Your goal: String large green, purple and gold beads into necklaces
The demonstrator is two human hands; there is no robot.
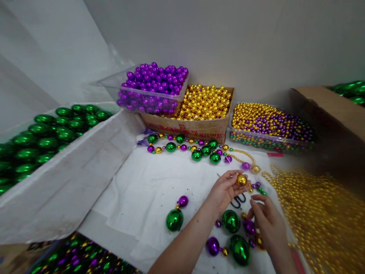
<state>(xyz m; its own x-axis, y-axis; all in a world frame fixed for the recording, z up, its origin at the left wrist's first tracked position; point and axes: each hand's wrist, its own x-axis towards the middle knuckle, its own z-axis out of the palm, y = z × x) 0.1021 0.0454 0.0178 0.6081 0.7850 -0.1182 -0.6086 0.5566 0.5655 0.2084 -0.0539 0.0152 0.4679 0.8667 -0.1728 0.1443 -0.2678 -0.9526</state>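
Note:
A shiny gold bead [242, 180] sits in the fingertips of my left hand [224, 194], and a thin string runs up from it toward the bead garland [184, 147]. Just to the right, my right hand [265, 219] has its thumb and forefinger pinched close together; what they hold is too small to make out. Small purple, gold and green beads [258, 186] lie just beyond these fingertips. Below my hands are a large green bead [231, 221], a second large green bead [239, 250] and a purple bead [212, 246]. A green bead [174, 220] lies further left.
White cloth [137, 190] covers the work surface. A clear tub of purple beads [154, 85], a cardboard box [185, 127] of gold beads and a tub of mixed beads [268, 121] line the back. Large green beads [47, 142] fill a left box; gold bead strands [319, 213] heap at right.

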